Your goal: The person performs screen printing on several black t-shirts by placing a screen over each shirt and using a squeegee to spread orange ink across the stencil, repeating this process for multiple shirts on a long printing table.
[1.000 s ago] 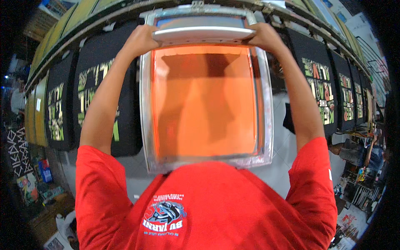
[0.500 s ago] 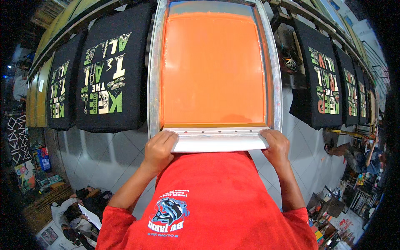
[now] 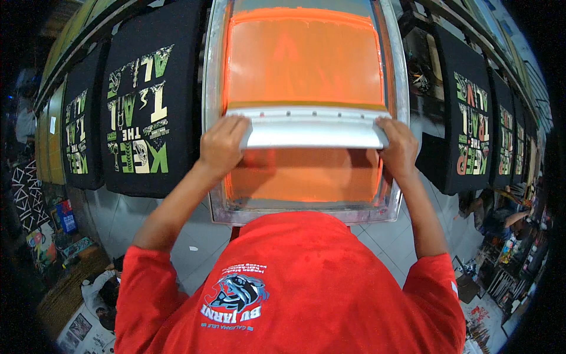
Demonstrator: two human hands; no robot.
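My left hand (image 3: 224, 144) is closed on the left end of a long silver squeegee (image 3: 313, 131) with small holes along its bar. My right hand (image 3: 398, 144) grips the other end. The squeegee lies across the middle of a screen coated with orange ink (image 3: 300, 59), inside a metal frame (image 3: 398, 88). Below the bar the orange is darker and patchy; above it, faint lighter red shapes show in the ink. What lies under the screen is hidden.
Black printed T-shirts on boards (image 3: 138, 71) (image 3: 463, 71) line both sides along a railed bench. A person (image 3: 501, 218) is at work at the right, another (image 3: 100, 295) at lower left. Tiled floor (image 3: 383, 242) shows below, with clutter at both edges.
The squeegee was at the far end a second ago and at the near end half a second ago; now both hands have moved it forward to mid-screen. The ink surface looks more streaked and see-through.
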